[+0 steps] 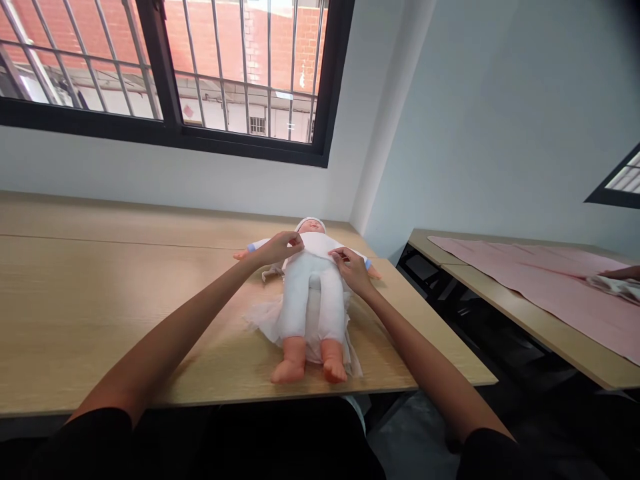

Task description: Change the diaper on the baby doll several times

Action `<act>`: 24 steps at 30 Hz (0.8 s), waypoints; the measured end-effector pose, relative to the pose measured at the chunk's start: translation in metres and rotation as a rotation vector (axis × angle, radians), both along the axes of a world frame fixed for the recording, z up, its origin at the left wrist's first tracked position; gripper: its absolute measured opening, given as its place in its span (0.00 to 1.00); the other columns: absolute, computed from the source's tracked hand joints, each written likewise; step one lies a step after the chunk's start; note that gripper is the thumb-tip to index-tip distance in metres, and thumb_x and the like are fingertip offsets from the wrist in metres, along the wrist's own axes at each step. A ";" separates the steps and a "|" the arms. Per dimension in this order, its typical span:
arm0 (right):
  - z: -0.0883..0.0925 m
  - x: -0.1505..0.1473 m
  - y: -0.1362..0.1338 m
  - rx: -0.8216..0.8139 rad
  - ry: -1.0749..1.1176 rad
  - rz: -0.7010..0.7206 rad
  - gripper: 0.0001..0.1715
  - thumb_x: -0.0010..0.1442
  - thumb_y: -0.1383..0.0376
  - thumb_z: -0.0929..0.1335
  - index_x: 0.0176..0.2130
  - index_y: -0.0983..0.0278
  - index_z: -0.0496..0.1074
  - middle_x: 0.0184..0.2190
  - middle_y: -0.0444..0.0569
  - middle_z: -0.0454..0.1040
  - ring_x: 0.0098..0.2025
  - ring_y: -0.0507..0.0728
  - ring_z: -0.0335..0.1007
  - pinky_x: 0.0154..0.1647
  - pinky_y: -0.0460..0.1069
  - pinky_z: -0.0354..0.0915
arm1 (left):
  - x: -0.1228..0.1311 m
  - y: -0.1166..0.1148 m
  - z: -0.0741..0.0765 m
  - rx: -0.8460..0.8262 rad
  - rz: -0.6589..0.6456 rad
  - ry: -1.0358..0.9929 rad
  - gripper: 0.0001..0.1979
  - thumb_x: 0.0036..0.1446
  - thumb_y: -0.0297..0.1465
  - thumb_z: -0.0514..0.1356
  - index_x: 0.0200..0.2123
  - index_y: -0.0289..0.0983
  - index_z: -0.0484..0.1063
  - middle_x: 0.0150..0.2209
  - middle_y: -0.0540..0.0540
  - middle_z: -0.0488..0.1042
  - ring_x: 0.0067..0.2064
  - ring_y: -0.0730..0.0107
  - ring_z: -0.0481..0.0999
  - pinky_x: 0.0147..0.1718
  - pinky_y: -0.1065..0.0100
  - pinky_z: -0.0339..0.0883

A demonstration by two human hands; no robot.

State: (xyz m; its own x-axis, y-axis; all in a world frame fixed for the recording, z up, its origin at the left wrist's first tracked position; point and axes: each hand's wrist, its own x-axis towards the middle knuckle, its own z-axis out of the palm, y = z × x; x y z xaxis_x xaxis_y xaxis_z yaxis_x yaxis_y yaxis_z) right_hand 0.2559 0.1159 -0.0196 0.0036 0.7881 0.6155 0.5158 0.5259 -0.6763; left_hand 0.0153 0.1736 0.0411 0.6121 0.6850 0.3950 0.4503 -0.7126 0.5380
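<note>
A baby doll [295, 307] in white clothes and a white cap lies on its back, its bare feet toward me. My left hand [283, 247] is closed in a pinch on the hem of the doll's white top [315, 244], at the left of its waist. On the other side, my right hand [351, 267] pinches the same hem between thumb and fingers. Thin white cloth [267, 317] is spread under the doll's legs and shows on both sides. Blue cuffs end the doll's sleeves, and its arms stretch outward.
The doll rests on a light wooden table [125, 300] against a wall with a barred window [240, 73]. Across a gap at right stands another table with a pink cloth [540, 287]. Another person's hand [623, 273] touches a whitish cloth [615, 288] there.
</note>
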 end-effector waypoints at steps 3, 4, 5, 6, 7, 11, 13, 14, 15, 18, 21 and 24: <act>0.001 -0.002 -0.004 0.000 -0.021 0.002 0.18 0.64 0.53 0.63 0.38 0.63 0.74 0.41 0.50 0.77 0.42 0.56 0.70 0.47 0.53 0.65 | 0.001 -0.002 -0.003 -0.031 -0.032 -0.020 0.11 0.55 0.40 0.61 0.32 0.38 0.71 0.37 0.47 0.76 0.40 0.65 0.74 0.38 0.67 0.65; 0.001 -0.004 -0.005 0.014 -0.039 0.011 0.17 0.63 0.53 0.64 0.39 0.63 0.74 0.41 0.50 0.76 0.42 0.56 0.69 0.47 0.53 0.65 | 0.002 -0.003 -0.003 -0.028 -0.043 -0.014 0.12 0.53 0.40 0.63 0.34 0.38 0.72 0.39 0.47 0.76 0.42 0.64 0.74 0.38 0.67 0.65; 0.002 -0.005 -0.007 0.030 -0.060 0.024 0.16 0.62 0.54 0.65 0.40 0.63 0.74 0.41 0.50 0.75 0.43 0.57 0.69 0.48 0.53 0.65 | 0.003 -0.005 -0.004 -0.012 -0.047 -0.003 0.13 0.51 0.40 0.65 0.36 0.38 0.73 0.40 0.47 0.76 0.42 0.64 0.75 0.39 0.66 0.66; 0.002 -0.007 -0.008 0.041 -0.081 0.039 0.15 0.60 0.55 0.67 0.41 0.62 0.75 0.41 0.50 0.74 0.44 0.57 0.68 0.49 0.54 0.65 | 0.005 -0.007 -0.004 0.018 -0.045 0.010 0.13 0.51 0.39 0.65 0.37 0.38 0.73 0.41 0.46 0.76 0.42 0.63 0.75 0.39 0.66 0.66; 0.002 -0.008 -0.009 0.045 -0.097 0.054 0.16 0.58 0.56 0.69 0.43 0.62 0.75 0.42 0.51 0.73 0.46 0.57 0.68 0.50 0.54 0.64 | 0.007 -0.010 -0.005 0.056 -0.038 0.021 0.12 0.52 0.38 0.65 0.37 0.38 0.73 0.41 0.46 0.76 0.42 0.63 0.75 0.39 0.65 0.66; 0.003 -0.014 -0.008 -0.007 -0.079 0.035 0.17 0.54 0.60 0.70 0.44 0.62 0.76 0.42 0.50 0.71 0.45 0.58 0.66 0.49 0.54 0.65 | 0.016 -0.021 -0.007 0.175 0.002 0.012 0.06 0.57 0.34 0.59 0.33 0.38 0.73 0.37 0.46 0.75 0.39 0.63 0.74 0.39 0.63 0.66; 0.002 -0.016 -0.006 -0.023 -0.054 -0.008 0.15 0.54 0.60 0.69 0.42 0.62 0.76 0.40 0.50 0.71 0.42 0.57 0.66 0.47 0.54 0.65 | 0.019 -0.024 -0.009 0.207 0.012 -0.008 0.06 0.57 0.32 0.57 0.32 0.38 0.73 0.35 0.46 0.75 0.39 0.62 0.73 0.39 0.62 0.66; 0.002 -0.017 -0.004 -0.021 -0.047 -0.025 0.15 0.55 0.59 0.69 0.42 0.62 0.76 0.39 0.50 0.71 0.41 0.57 0.66 0.47 0.54 0.65 | 0.021 -0.024 -0.010 0.214 0.015 -0.019 0.07 0.57 0.32 0.57 0.31 0.38 0.73 0.35 0.46 0.74 0.39 0.62 0.73 0.39 0.62 0.66; 0.001 -0.017 -0.003 -0.014 -0.043 -0.037 0.14 0.56 0.57 0.68 0.41 0.62 0.76 0.39 0.50 0.71 0.40 0.56 0.66 0.46 0.54 0.65 | 0.021 -0.024 -0.011 0.212 0.017 -0.033 0.07 0.58 0.32 0.57 0.30 0.38 0.73 0.35 0.46 0.75 0.39 0.62 0.73 0.39 0.62 0.66; 0.000 -0.017 0.001 0.019 -0.038 -0.050 0.17 0.60 0.53 0.66 0.37 0.63 0.75 0.38 0.51 0.71 0.38 0.56 0.65 0.44 0.53 0.64 | 0.022 -0.022 -0.012 0.145 0.017 -0.089 0.08 0.58 0.34 0.57 0.29 0.38 0.73 0.34 0.46 0.76 0.38 0.63 0.73 0.38 0.62 0.66; -0.002 -0.015 0.004 0.031 -0.040 -0.046 0.20 0.62 0.51 0.63 0.35 0.63 0.73 0.38 0.51 0.72 0.41 0.57 0.66 0.42 0.52 0.63 | 0.022 -0.019 -0.012 0.061 0.035 -0.141 0.10 0.56 0.37 0.60 0.28 0.38 0.73 0.33 0.47 0.76 0.36 0.64 0.74 0.38 0.64 0.66; -0.004 -0.012 0.008 0.007 -0.033 -0.054 0.20 0.64 0.51 0.60 0.34 0.63 0.70 0.37 0.51 0.73 0.41 0.57 0.66 0.42 0.52 0.63 | 0.022 -0.017 -0.012 0.011 0.075 -0.162 0.13 0.55 0.40 0.61 0.24 0.37 0.71 0.29 0.48 0.75 0.34 0.66 0.72 0.37 0.64 0.65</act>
